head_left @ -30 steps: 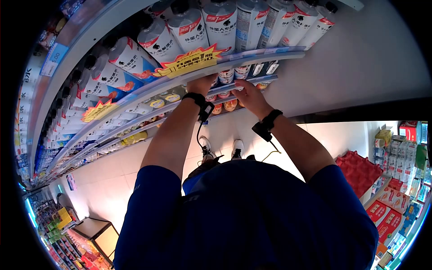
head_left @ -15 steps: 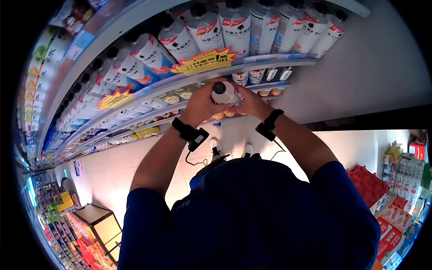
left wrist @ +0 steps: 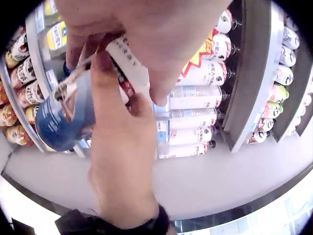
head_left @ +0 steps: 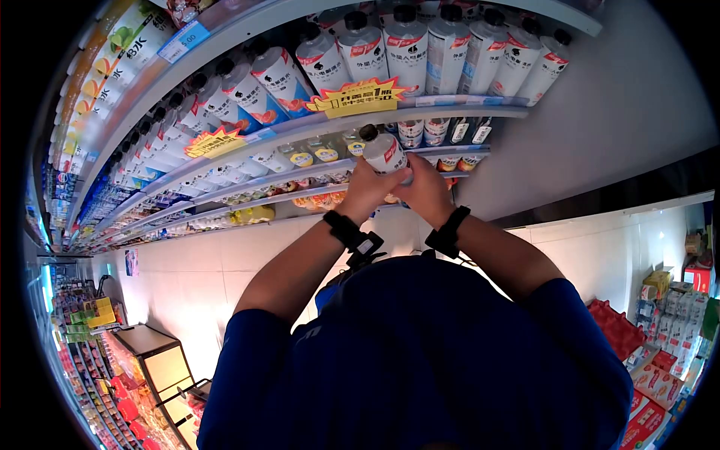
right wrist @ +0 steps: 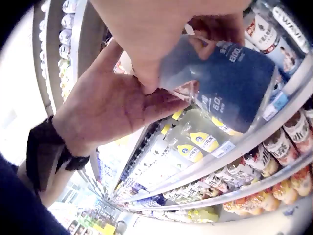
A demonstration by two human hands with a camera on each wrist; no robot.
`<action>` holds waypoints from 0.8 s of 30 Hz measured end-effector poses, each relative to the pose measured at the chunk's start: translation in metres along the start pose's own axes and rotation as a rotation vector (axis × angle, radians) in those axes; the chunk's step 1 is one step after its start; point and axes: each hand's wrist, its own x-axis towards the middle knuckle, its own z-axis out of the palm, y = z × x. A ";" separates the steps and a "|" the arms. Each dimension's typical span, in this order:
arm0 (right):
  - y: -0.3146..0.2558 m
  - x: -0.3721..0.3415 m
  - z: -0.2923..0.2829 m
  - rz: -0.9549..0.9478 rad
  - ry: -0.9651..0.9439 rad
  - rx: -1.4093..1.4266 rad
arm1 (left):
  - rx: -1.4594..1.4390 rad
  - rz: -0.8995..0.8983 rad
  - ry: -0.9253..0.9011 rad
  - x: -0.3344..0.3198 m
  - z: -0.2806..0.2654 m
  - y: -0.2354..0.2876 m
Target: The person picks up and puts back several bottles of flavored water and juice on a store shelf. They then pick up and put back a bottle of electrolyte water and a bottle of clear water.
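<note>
From my remote seat, left to right on the head view: the shelf drinks (head_left: 120, 56) at far left are cut off by the dark rim and too crowded to count. Two yellow starburst signs (head_left: 358, 99) follow. Near the centre, the left hand (head_left: 367, 189) curls round one bottle (head_left: 385, 154), its thumb across the front; the right hand (head_left: 429, 193) grips the same bottle's lower part (some fingertips are hidden from me). The bottle hangs tilted before the shelves. Above, upper centre to upper right, I count seven front-row bottles (head_left: 406, 60).
</note>
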 end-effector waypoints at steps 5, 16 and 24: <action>0.005 -0.006 -0.007 -0.096 0.023 -0.147 | -0.105 -0.100 -0.011 0.008 -0.013 0.011; 0.020 0.010 -0.023 0.247 -0.547 0.637 | -0.196 -0.226 -0.376 0.021 -0.038 0.036; 0.016 0.006 -0.011 0.154 -0.329 0.222 | -0.149 -0.191 -0.107 0.019 -0.026 0.017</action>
